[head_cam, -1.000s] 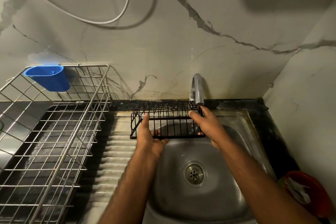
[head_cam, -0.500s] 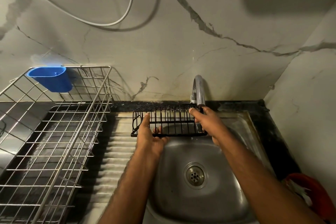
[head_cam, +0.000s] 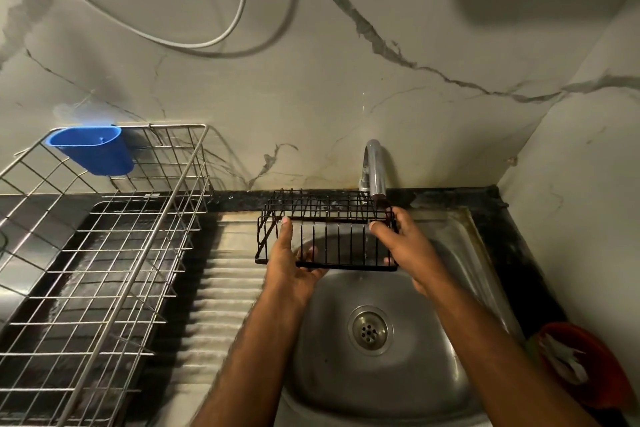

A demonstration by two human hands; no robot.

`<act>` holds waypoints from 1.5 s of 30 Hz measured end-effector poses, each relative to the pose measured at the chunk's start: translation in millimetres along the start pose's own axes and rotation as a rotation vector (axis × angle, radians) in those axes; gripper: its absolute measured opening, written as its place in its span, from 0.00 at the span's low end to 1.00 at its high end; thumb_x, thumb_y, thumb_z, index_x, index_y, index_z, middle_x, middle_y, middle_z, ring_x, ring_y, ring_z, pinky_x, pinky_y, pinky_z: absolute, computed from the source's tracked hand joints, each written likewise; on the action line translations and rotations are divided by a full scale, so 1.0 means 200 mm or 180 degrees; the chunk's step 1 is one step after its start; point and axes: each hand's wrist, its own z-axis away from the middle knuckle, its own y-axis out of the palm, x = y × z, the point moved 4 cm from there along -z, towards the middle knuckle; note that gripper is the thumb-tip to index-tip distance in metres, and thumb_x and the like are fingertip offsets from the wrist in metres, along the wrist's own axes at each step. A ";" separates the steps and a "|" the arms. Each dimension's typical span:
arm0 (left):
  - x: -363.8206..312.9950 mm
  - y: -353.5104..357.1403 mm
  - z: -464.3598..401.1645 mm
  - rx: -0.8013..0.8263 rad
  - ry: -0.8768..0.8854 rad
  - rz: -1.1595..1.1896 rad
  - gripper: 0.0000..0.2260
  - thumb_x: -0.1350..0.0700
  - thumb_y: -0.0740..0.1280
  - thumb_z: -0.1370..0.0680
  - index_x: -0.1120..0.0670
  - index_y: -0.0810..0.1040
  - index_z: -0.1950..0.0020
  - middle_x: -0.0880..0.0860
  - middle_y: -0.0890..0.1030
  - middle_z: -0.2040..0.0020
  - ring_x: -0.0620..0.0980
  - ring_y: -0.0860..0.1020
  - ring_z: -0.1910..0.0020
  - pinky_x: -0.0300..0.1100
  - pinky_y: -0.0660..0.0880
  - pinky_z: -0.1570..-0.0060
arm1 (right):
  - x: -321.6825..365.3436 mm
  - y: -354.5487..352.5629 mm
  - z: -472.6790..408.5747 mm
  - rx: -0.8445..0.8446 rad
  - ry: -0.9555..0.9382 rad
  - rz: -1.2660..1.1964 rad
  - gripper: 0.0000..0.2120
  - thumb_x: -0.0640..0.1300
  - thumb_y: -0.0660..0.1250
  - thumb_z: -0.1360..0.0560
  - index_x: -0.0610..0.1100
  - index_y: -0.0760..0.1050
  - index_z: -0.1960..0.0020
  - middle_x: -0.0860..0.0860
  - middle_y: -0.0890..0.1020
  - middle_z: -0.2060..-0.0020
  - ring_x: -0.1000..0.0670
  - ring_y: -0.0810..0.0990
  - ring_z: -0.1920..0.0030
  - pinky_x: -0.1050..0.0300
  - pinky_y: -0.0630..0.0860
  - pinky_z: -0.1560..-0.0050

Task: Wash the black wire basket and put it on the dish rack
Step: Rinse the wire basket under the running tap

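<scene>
head view: the black wire basket (head_cam: pixel 327 230) is held between both hands above the far half of the steel sink (head_cam: pixel 433 350), just under the spout of the faucet (head_cam: pixel 374 168). the left hand (head_cam: pixel 289 269) grips its near left part, thumb lying up along the wires and fingers curled underneath through the bars. the right hand (head_cam: pixel 407 246) grips its right end, thumb on the upper rim and fingers wrapped round the side. the basket's left end reaches out over the ribbed drainboard (head_cam: pixel 221 288), and its far edge sits close to the dark counter strip at the foot of the marble wall (head_cam: pixel 311 80).

to the left, beyond the drainboard, stands the dish rack (head_cam: pixel 104 253), a silver wire frame over a dark tray, well apart from the basket, with open room between them. a blue plastic cup (head_cam: pixel 93 149) hangs on the rack's far rim. the drain (head_cam: pixel 370 329) lies near, below the forearms. a red container (head_cam: pixel 585 364) sits at the near right corner of the counter. a white cable (head_cam: pixel 221 33) loops across the wall above.
</scene>
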 end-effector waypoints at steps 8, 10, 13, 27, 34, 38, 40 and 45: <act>0.02 -0.02 -0.08 0.0283 0.0169 -0.0390 0.26 0.42 0.75 0.25 0.55 0.75 0.34 0.55 0.73 0.55 0.46 0.68 0.69 0.43 0.75 0.62 | -0.05 -0.06 0.07 -0.0262 -0.0191 -0.0194 0.33 0.53 0.72 0.25 0.54 0.62 0.24 0.54 0.76 0.40 0.49 0.77 0.40 0.40 0.77 0.37; 0.03 -0.02 -0.09 0.0335 0.0209 -0.0444 0.23 0.44 0.75 0.25 0.54 0.76 0.36 0.56 0.75 0.51 0.45 0.69 0.69 0.44 0.75 0.62 | -0.07 -0.07 0.09 -0.0298 -0.0191 -0.0212 0.32 0.53 0.73 0.26 0.55 0.63 0.26 0.52 0.76 0.38 0.48 0.77 0.39 0.39 0.77 0.37; 0.06 -0.03 -0.10 0.0375 0.0236 -0.0567 0.25 0.45 0.76 0.25 0.57 0.77 0.35 0.57 0.77 0.50 0.46 0.71 0.67 0.45 0.77 0.61 | -0.09 -0.09 0.12 -0.0317 -0.0236 -0.0226 0.33 0.53 0.74 0.27 0.56 0.63 0.27 0.52 0.74 0.32 0.47 0.75 0.35 0.39 0.74 0.35; 0.14 -0.05 -0.10 0.0573 0.0374 -0.0840 0.25 0.42 0.75 0.27 0.59 0.78 0.39 0.55 0.78 0.59 0.50 0.77 0.63 0.49 0.78 0.54 | -0.11 -0.17 0.22 -0.0220 -0.0410 -0.0003 0.37 0.45 0.72 0.24 0.54 0.55 0.22 0.58 0.65 0.35 0.53 0.64 0.34 0.49 0.68 0.37; 0.18 -0.07 -0.12 0.0519 0.0401 -0.0906 0.25 0.44 0.75 0.27 0.58 0.80 0.36 0.53 0.78 0.60 0.50 0.77 0.63 0.47 0.79 0.60 | -0.14 -0.20 0.24 -0.0041 -0.0401 0.0047 0.34 0.42 0.71 0.24 0.55 0.57 0.26 0.64 0.71 0.46 0.55 0.68 0.39 0.51 0.70 0.40; 0.21 -0.06 -0.11 0.0453 0.0406 -0.0813 0.29 0.46 0.77 0.29 0.59 0.78 0.33 0.53 0.76 0.63 0.50 0.76 0.66 0.47 0.79 0.62 | -0.13 -0.23 0.26 -0.0033 -0.0369 0.0163 0.36 0.54 0.71 0.32 0.63 0.57 0.29 0.54 0.72 0.34 0.48 0.72 0.34 0.37 0.75 0.38; 0.22 -0.05 -0.10 0.0487 0.0430 -0.0818 0.28 0.47 0.77 0.29 0.59 0.78 0.33 0.54 0.77 0.62 0.51 0.77 0.64 0.48 0.79 0.60 | -0.13 -0.25 0.26 -0.0044 -0.0403 0.0207 0.34 0.51 0.72 0.30 0.62 0.57 0.30 0.54 0.72 0.35 0.48 0.73 0.35 0.40 0.76 0.38; 0.26 -0.05 -0.09 0.0422 0.0461 -0.0925 0.23 0.49 0.74 0.26 0.57 0.78 0.34 0.57 0.78 0.53 0.54 0.76 0.56 0.51 0.80 0.57 | -0.18 -0.29 0.25 -0.0042 -0.0430 0.0268 0.34 0.43 0.71 0.25 0.60 0.56 0.28 0.55 0.70 0.36 0.51 0.71 0.38 0.50 0.73 0.43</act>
